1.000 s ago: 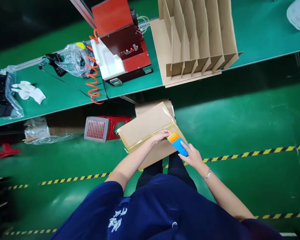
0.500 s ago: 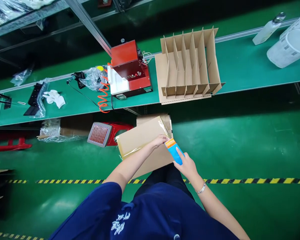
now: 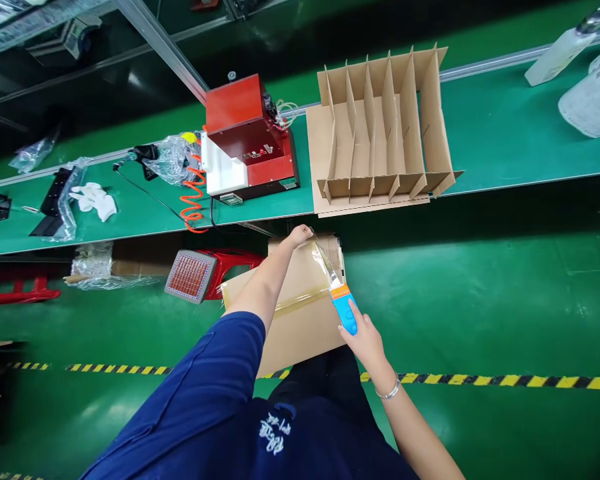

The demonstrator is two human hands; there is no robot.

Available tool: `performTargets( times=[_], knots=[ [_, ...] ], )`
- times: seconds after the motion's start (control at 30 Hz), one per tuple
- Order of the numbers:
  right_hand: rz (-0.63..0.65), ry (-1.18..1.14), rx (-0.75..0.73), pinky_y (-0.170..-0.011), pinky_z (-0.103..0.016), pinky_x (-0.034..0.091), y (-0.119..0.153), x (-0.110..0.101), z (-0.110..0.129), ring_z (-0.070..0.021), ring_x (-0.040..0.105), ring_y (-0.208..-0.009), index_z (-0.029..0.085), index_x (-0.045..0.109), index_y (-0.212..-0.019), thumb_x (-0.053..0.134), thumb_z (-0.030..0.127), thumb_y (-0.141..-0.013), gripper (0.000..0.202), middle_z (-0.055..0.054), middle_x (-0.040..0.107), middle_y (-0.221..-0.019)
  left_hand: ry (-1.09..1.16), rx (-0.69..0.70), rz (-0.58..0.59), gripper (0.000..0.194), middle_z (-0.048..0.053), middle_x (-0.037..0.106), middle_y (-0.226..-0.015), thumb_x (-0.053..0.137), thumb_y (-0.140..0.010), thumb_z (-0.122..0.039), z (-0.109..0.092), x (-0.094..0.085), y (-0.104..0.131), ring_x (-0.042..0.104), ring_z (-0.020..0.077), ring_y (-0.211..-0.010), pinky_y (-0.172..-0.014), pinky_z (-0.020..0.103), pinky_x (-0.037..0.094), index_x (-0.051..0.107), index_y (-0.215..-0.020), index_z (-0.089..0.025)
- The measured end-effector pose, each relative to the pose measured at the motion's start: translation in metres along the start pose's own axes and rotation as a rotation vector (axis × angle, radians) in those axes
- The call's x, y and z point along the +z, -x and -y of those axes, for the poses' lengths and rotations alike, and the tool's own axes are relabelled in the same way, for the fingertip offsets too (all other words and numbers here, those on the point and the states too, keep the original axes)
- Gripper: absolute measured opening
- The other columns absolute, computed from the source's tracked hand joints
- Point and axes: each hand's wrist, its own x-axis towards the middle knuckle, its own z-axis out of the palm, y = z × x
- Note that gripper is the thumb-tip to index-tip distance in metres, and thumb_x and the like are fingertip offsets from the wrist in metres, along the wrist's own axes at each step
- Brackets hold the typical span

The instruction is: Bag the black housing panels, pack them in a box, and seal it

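My right hand [image 3: 364, 339] is closed around a blue and orange tape dispenser [image 3: 345, 312] at the right side of a cardboard box [image 3: 300, 340]. A strip of clear tape [image 3: 325, 259] runs from the dispenser up to my left hand [image 3: 301, 233]. That hand is stretched far forward over the box's far end, its fingers pinched at the tape's end. Another length of shiny tape [image 3: 300, 298] lies across the box top. My left forearm hides part of the box's left side.
On the green bench [image 3: 500, 133] ahead stand a cardboard divider grid [image 3: 375, 183] and a red machine [image 3: 235, 113] with an orange coiled hose [image 3: 193, 193]. A red stool [image 3: 230, 263] with a beaded pad [image 3: 190, 275] is left of the box. White gloves [image 3: 94, 200] lie on the bench.
My left hand has moved forward, away from the dispenser, and a strip of tape now spans between them. My right hand has shifted slightly left and down in view with the dispenser.
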Motion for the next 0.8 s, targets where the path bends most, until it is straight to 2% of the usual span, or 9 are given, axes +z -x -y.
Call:
performTargets(
  times=[0.17, 0.23, 0.3, 0.37, 0.47, 0.53, 0.67, 0.73, 0.8],
  knots=[
    [0.046, 0.012, 0.062, -0.060, -0.026, 0.046, -0.013, 0.004, -0.010, -0.0209, 0.063, -0.078, 0.032, 0.034, -0.154, 0.061, 0.043, -0.088, 0.072, -0.005, 0.058, -0.096, -0.159, 0.001, -0.047, 0.026, 0.009, 0.068, -0.115, 0.067, -0.089, -0.032, 0.008, 0.008, -0.002, 0.064, 0.0228, -0.107, -0.098, 0.044, 0.048, 0.064, -0.109, -0.014],
    [0.061, 0.020, 0.090, -0.060, -0.025, 0.046, -0.016, 0.002, -0.009, -0.0208, 0.063, -0.078, 0.032, 0.034, -0.154, 0.063, 0.043, -0.087, 0.074, -0.005, 0.057, -0.096, -0.231, 0.015, -0.084, 0.028, 0.013, 0.068, -0.119, 0.065, -0.089, -0.033, 0.007, 0.011, 0.008, 0.061, 0.0275, -0.116, -0.103, 0.046, 0.042, 0.065, -0.109, -0.014],
    [0.073, 0.037, 0.097, -0.060, -0.025, 0.046, -0.017, 0.000, -0.003, -0.0207, 0.063, -0.079, 0.032, 0.033, -0.155, 0.062, 0.043, -0.088, 0.073, -0.005, 0.057, -0.097, -0.302, 0.034, -0.093, 0.024, 0.016, 0.070, -0.116, 0.056, -0.094, -0.034, 0.006, 0.017, 0.022, 0.060, 0.0311, -0.117, -0.104, 0.046, 0.039, 0.067, -0.102, -0.014],
    [0.079, 0.067, 0.073, -0.063, -0.026, 0.047, -0.010, -0.002, 0.000, -0.0208, 0.063, -0.079, 0.030, 0.032, -0.155, 0.061, 0.043, -0.090, 0.073, -0.006, 0.057, -0.098, -0.367, 0.055, -0.091, 0.029, 0.018, 0.070, -0.113, 0.045, -0.098, -0.032, 0.007, 0.025, 0.035, 0.060, 0.0324, -0.119, -0.108, 0.046, 0.035, 0.069, -0.096, -0.015],
    [0.087, 0.125, 0.036, -0.066, -0.028, 0.048, 0.027, -0.002, -0.013, -0.0216, 0.062, -0.077, 0.029, 0.034, -0.155, 0.059, 0.043, -0.091, 0.071, -0.007, 0.056, -0.097, -0.456, 0.082, -0.097, 0.038, 0.016, 0.068, -0.121, 0.032, -0.101, -0.031, 0.011, 0.034, 0.046, 0.055, 0.0312, -0.125, -0.117, 0.048, 0.020, 0.067, -0.103, -0.018],
    [0.123, 0.153, 0.065, -0.066, -0.029, 0.048, 0.070, 0.000, -0.035, -0.0218, 0.062, -0.075, 0.029, 0.036, -0.154, 0.059, 0.044, -0.091, 0.069, -0.007, 0.056, -0.097, -0.498, 0.091, -0.085, 0.041, 0.016, 0.066, -0.125, 0.027, -0.103, -0.031, 0.013, 0.036, 0.046, 0.053, 0.0301, -0.127, -0.119, 0.048, 0.015, 0.065, -0.108, -0.018],
    [0.247, 0.196, 0.174, -0.060, -0.029, 0.047, 0.158, 0.008, -0.081, -0.0202, 0.060, -0.067, 0.029, 0.037, -0.154, 0.057, 0.042, -0.092, 0.066, -0.008, 0.057, -0.096, -0.542, 0.095, -0.055, 0.044, 0.017, 0.064, -0.129, 0.024, -0.104, -0.031, 0.015, 0.034, 0.041, 0.053, 0.0282, -0.126, -0.118, 0.046, 0.015, 0.062, -0.117, -0.013],
    [0.286, 0.205, 0.192, -0.061, -0.029, 0.046, 0.179, 0.017, -0.094, -0.0197, 0.059, -0.066, 0.028, 0.036, -0.154, 0.057, 0.041, -0.092, 0.067, -0.008, 0.058, -0.096, -0.549, 0.098, -0.055, 0.047, 0.016, 0.064, -0.129, 0.023, -0.105, -0.035, 0.015, 0.033, 0.041, 0.053, 0.0281, -0.126, -0.117, 0.046, 0.016, 0.061, -0.120, -0.012],
    [0.309, 0.210, 0.206, -0.062, -0.029, 0.046, 0.180, 0.027, -0.097, -0.0196, 0.059, -0.067, 0.029, 0.035, -0.154, 0.057, 0.039, -0.092, 0.067, -0.008, 0.058, -0.098, -0.541, 0.101, -0.054, 0.048, 0.015, 0.065, -0.127, 0.028, -0.104, -0.044, 0.014, 0.032, 0.041, 0.053, 0.0291, -0.126, -0.116, 0.046, 0.017, 0.062, -0.121, -0.015]
  ],
)
